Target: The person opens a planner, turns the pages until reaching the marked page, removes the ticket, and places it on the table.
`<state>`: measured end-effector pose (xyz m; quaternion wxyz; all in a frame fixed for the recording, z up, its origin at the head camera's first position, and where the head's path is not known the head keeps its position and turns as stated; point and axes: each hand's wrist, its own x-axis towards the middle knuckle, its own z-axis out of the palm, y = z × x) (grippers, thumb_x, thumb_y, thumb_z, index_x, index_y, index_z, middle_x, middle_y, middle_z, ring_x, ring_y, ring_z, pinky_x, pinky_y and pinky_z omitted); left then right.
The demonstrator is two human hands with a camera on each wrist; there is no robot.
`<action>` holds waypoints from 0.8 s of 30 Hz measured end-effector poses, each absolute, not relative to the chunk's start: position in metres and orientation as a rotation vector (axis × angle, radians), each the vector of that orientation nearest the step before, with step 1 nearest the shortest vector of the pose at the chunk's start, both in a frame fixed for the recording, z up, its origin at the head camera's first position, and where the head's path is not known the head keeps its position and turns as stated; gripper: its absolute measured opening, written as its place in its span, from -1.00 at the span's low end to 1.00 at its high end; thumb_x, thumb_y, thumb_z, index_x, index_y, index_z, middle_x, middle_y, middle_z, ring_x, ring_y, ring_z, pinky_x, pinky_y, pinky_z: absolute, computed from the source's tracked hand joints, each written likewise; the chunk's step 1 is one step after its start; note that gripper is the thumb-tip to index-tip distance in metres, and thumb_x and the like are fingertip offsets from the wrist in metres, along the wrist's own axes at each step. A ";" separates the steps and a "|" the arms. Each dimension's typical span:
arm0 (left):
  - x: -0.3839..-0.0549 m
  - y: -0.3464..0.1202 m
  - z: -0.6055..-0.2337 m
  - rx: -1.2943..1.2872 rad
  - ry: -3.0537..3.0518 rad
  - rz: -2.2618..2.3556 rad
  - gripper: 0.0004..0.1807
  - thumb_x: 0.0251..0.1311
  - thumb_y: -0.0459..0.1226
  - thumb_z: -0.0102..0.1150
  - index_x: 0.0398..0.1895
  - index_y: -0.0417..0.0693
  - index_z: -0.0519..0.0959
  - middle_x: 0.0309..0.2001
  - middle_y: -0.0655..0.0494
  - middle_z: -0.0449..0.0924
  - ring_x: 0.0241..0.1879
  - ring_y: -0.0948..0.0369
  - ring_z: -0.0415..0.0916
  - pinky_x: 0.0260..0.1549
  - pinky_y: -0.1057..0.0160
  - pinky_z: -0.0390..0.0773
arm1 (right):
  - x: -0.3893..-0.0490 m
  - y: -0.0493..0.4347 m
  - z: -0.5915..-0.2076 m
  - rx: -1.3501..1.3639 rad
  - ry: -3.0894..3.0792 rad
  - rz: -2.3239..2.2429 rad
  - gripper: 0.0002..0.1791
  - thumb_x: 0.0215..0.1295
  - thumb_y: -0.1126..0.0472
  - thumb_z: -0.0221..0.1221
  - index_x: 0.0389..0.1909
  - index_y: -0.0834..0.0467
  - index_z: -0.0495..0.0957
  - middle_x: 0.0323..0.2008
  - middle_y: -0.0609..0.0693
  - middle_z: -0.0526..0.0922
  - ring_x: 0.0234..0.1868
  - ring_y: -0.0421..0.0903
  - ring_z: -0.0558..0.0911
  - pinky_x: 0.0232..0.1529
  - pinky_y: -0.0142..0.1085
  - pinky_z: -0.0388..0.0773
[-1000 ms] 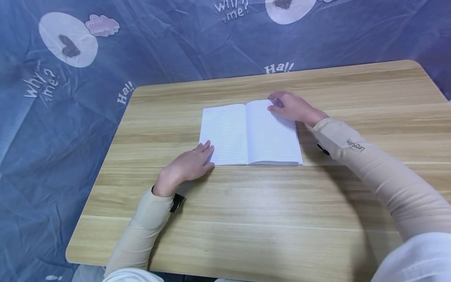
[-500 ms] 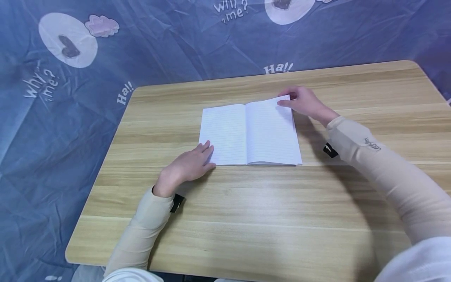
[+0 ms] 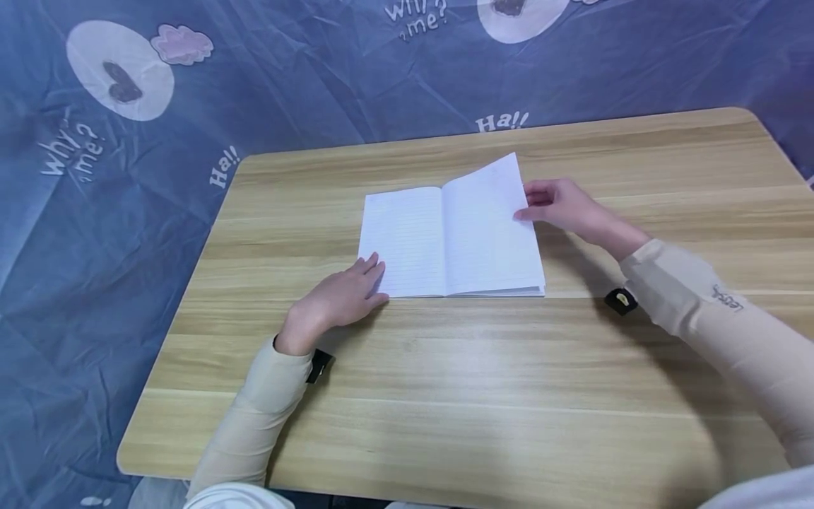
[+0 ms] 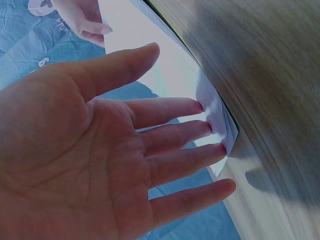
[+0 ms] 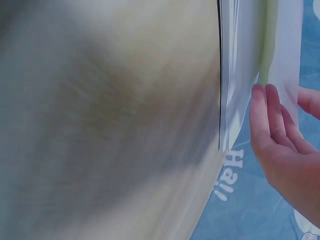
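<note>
An open lined notebook (image 3: pixel 402 233) lies on the wooden table, its far right corner lifted where a right-hand page (image 3: pixel 486 226) rises. My right hand (image 3: pixel 569 206) holds that page by its outer edge, thumb on the upper face and fingers beneath; the right wrist view shows the hand (image 5: pixel 285 145) with the raised sheet (image 5: pixel 285 55) between thumb and fingers. At the near left corner my left hand (image 3: pixel 340 295) rests with extended fingers over the left page. In the left wrist view, several fingertips of this hand (image 4: pixel 125 145) touch the notebook's corner.
The wooden table (image 3: pixel 445 396) extends around the notebook on all sides. Behind it hangs a blue printed cloth (image 3: pixel 305 78), which continues down the left side. Black camera mounts (image 3: pixel 620 300) sit under the wrists.
My right hand has slid from the page's far corner along its outer edge, toward me and to the right. The page's far corner has risen. My left hand has stayed in place.
</note>
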<state>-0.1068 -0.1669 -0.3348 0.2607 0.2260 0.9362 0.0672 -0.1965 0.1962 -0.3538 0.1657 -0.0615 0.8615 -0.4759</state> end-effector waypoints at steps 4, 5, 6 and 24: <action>-0.107 -0.167 -0.334 0.612 2.530 0.180 -0.28 0.50 -0.07 -0.09 0.51 -0.32 0.02 0.54 -0.20 -0.16 0.50 -0.10 -0.16 0.42 -0.03 -0.02 | -0.183 0.196 -0.352 -0.211 2.404 -1.356 -0.34 0.32 0.20 0.26 0.33 0.43 0.29 0.20 0.34 0.48 0.10 -0.12 0.51 -0.07 -0.61 0.42; -0.107 -0.167 -0.334 0.612 2.529 0.179 -0.28 0.50 -0.07 -0.09 0.51 -0.32 0.01 0.54 -0.20 -0.16 0.50 -0.10 -0.16 0.42 -0.03 -0.02 | -0.180 0.196 -0.352 -0.216 2.395 -1.363 -0.35 0.32 0.21 0.26 0.32 0.43 0.31 0.18 0.33 0.49 0.05 -0.19 0.53 -0.08 -0.61 0.43; -0.107 -0.167 -0.334 0.613 2.529 0.179 -0.28 0.50 -0.07 -0.09 0.51 -0.32 0.01 0.54 -0.20 -0.16 0.50 -0.10 -0.16 0.42 -0.03 -0.02 | -0.178 0.196 -0.351 -0.220 2.382 -1.372 -0.38 0.32 0.23 0.26 0.31 0.43 0.33 0.16 0.32 0.52 0.00 -0.25 0.55 -0.09 -0.60 0.45; -0.108 -0.166 -0.332 0.625 2.533 0.196 -0.28 0.49 -0.07 -0.09 0.50 -0.34 0.03 0.53 -0.21 -0.15 0.49 -0.12 -0.15 0.43 -0.03 -0.02 | -0.159 0.184 -0.334 -0.355 2.250 -1.592 -0.33 0.50 0.02 0.03 0.43 0.37 0.19 0.29 0.27 0.40 0.10 -0.23 0.53 0.06 -0.46 0.49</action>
